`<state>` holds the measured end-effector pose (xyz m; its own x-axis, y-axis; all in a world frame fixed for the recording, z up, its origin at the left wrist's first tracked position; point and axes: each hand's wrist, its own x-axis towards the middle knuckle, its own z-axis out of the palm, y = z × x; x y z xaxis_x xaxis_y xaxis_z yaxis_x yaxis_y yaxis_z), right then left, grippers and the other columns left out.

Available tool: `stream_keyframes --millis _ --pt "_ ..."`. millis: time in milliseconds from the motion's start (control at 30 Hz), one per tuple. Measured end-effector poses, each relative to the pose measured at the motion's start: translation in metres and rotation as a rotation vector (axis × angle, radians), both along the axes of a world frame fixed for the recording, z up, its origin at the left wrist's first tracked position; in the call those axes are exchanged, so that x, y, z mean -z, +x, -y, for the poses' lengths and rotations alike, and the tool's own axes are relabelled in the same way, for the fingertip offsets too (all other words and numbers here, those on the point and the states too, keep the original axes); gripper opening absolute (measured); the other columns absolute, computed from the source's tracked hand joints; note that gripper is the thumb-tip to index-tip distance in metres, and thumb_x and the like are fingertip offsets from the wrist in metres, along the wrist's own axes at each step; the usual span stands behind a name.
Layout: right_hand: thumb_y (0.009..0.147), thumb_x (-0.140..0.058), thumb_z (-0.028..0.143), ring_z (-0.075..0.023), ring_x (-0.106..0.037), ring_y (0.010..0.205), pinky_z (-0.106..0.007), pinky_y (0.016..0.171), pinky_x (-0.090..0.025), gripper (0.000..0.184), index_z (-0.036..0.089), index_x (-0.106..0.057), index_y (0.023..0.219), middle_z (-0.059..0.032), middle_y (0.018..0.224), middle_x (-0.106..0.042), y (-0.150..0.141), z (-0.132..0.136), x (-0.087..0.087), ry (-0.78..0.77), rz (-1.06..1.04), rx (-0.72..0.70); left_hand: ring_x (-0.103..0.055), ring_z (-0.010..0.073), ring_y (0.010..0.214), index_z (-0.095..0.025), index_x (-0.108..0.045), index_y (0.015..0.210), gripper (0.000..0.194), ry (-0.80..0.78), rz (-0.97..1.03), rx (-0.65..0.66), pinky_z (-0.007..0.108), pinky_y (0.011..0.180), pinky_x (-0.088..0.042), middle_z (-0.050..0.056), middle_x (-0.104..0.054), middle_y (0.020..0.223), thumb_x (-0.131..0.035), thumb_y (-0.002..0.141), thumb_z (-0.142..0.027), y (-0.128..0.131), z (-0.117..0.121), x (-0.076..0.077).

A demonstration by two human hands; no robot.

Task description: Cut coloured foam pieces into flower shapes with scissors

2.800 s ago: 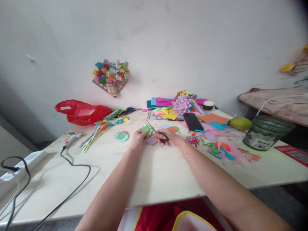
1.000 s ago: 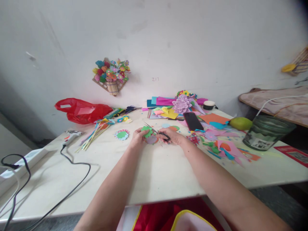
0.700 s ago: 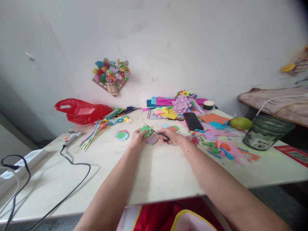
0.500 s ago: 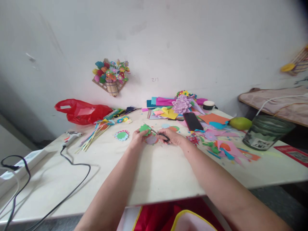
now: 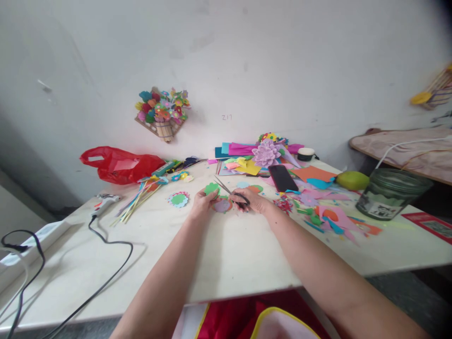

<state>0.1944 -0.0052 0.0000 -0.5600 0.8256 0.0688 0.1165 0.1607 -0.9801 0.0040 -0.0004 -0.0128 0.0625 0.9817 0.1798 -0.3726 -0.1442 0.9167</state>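
Between the thumb and fingers of my left hand (image 5: 201, 202) is a green scallop-edged foam piece (image 5: 211, 188). My right hand (image 5: 251, 199) is closed round the dark handles of a pair of scissors (image 5: 224, 187). The blades point up and left, slightly parted, close to the green piece's right edge. Beneath my hands a lilac round piece (image 5: 221, 205) with an orange rim lies on the table. Left of my left hand is a layered scalloped disc (image 5: 178, 199), green in the middle with pale blue and pink around it.
A glue gun (image 5: 106, 203) with a trailing black cord lies left, near a power strip (image 5: 38, 242). A red plastic bag (image 5: 123, 165) and thin sticks (image 5: 137, 202) are behind. To the right are a phone (image 5: 283, 179), foam scraps (image 5: 332, 219), a green fruit (image 5: 352, 180) and a glass jar (image 5: 384, 197).
The green piece has shifted slightly left and turned in my left hand. The scissor blades have parted a little and tilted upward. My right hand stays nearly in place.
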Motion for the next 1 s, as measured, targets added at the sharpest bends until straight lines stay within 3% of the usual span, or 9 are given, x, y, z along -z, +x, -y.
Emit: stream_keyframes --millis 667,1000 --pt "0.074 -0.059 0.047 -0.0051 -0.045 0.035 -0.016 0.031 -0.028 0.032 0.015 -0.054 0.077 0.0041 0.053 -0.055 -0.0048 -0.0010 0.0032 0.035 0.014 0.011 -0.052 0.0084 0.047 -0.014 -0.061 0.073 0.033 -0.011 -0.022 0.036 0.021 0.048 -0.043 -0.002 -0.058 0.056 -0.081 0.054 -0.031 0.0050 0.0020 -0.0008" --pt "0.069 -0.067 0.040 -0.0054 -0.047 0.038 -0.015 0.031 -0.026 0.029 0.015 -0.055 0.080 0.0034 0.055 -0.057 -0.0061 -0.0017 0.0019 0.004 -0.061 0.137 -0.050 0.0093 0.045 -0.015 -0.064 0.076 0.034 -0.008 -0.078 0.101 0.022 0.045 -0.039 -0.001 -0.058 0.055 -0.081 0.054 -0.035 0.0046 0.0054 -0.0032"
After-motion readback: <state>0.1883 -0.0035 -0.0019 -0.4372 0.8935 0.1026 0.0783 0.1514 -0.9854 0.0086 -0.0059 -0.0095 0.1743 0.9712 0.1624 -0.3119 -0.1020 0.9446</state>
